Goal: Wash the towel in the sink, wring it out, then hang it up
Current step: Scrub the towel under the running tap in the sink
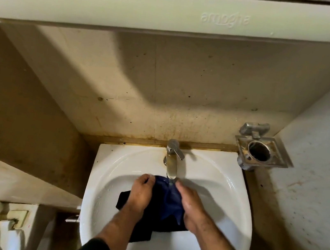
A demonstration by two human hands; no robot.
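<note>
Right now you have the dark blue towel [169,201] bunched in the basin of the sink [234,200], directly below the tap's [172,160] spout, and that placement makes sense: a thin stream of water falls from the spout onto the top fold of the cloth, so the fabric soaks where you are working it. Your left hand [141,192] sits just left of the spout, its fingers [146,179] curled over the upper left edge of the towel and gripping it; your right hand [187,204] lies just right of the spout, its fingers pressed down and wrapped onto the cloth's right side, holding it as well. Gripping from both sides of the tap likely lets you keep the middle of the fabric under the stream and rub one half against the other. The lower part of the towel trails away from the tap toward you, darker and draped across the bowl between your forearms. I judge this to be the washing step; wringing and hanging are not yet done. To the right of the tap, on the wall, a metal holder [262,150] stands apart, and above the tap a pale cabinet [176,18] overhangs.
</note>
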